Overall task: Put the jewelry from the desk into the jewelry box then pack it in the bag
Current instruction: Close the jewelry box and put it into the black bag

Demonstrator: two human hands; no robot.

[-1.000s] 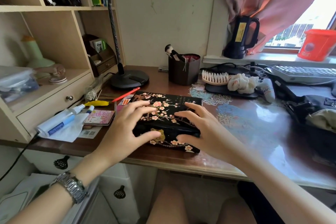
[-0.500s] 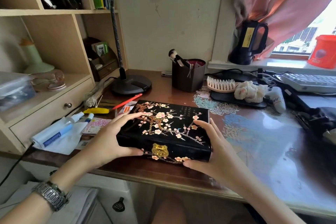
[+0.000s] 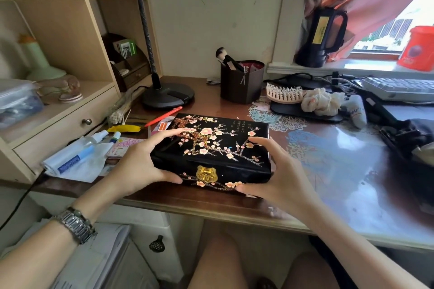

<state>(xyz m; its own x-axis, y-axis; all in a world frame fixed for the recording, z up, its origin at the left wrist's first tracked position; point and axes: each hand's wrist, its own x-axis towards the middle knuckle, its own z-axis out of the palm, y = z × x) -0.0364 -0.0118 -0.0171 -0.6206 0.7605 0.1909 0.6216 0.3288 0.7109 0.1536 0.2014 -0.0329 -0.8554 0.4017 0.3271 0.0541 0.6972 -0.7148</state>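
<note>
A black lacquered jewelry box [image 3: 218, 145] with pink blossoms and a gold clasp sits near the desk's front edge, lid closed. My left hand [image 3: 141, 162] grips its left end, thumb on the front face and fingers on the lid. My right hand [image 3: 279, 176] grips its right end the same way. Whether the box rests on the desk or is slightly lifted I cannot tell. A dark bag [image 3: 408, 141] lies at the desk's right side, partly cut off. No loose jewelry is visible.
The wooden desk [image 3: 234, 209] carries a lamp base [image 3: 168, 96], a brush holder [image 3: 242, 82], a hairbrush [image 3: 285, 94], a red pen [image 3: 163, 116] and tubes [image 3: 77, 150] at left. A shelf unit [image 3: 61, 58] stands left, a keyboard [image 3: 399, 88] at back right.
My hands slid off the lid to the two ends of the box and took hold of it. The box now looks closer and squarer to me.
</note>
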